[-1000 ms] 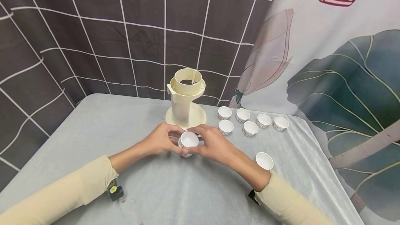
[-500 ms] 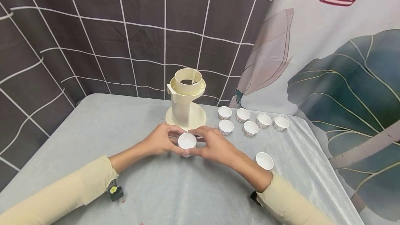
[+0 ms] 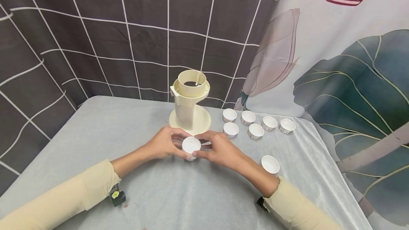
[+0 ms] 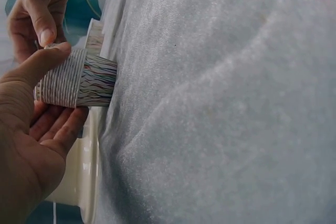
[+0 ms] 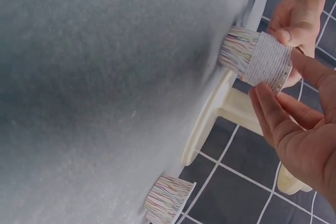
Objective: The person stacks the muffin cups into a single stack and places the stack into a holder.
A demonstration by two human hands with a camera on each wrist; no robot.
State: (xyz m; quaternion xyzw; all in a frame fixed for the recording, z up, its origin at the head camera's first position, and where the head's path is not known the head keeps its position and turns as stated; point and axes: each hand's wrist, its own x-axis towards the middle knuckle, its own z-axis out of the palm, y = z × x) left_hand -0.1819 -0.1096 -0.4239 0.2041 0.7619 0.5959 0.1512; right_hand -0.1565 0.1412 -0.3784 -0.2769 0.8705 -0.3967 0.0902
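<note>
A stack of nested white paper baking cups [image 3: 191,145] with coloured streaks on the sides stands in front of the cream plastic stand. My left hand [image 3: 163,143] grips the stack from the left, its thumb and fingers on opposite sides in the left wrist view. From the right, my right hand [image 3: 221,147] holds the stack near its upper rims between thumb and fingers. The base of the stack [image 4: 97,81] appears to meet the cloth in the left wrist view. Close behind both hands is the cream stand [image 3: 188,111], with a round base and an open ring on top.
Several single paper cups [image 3: 256,131] stand in two loose rows at the back right. One more cup [image 3: 270,164] sits apart, close to my right forearm. Grey cloth [image 3: 179,198] covers the table. A dark gridded curtain [image 3: 143,42] hangs behind it.
The top cup, earlier tilted and off to the right with another rim showing under it, now sits level on the stack. My right hand has shifted slightly; the left stays about still.
</note>
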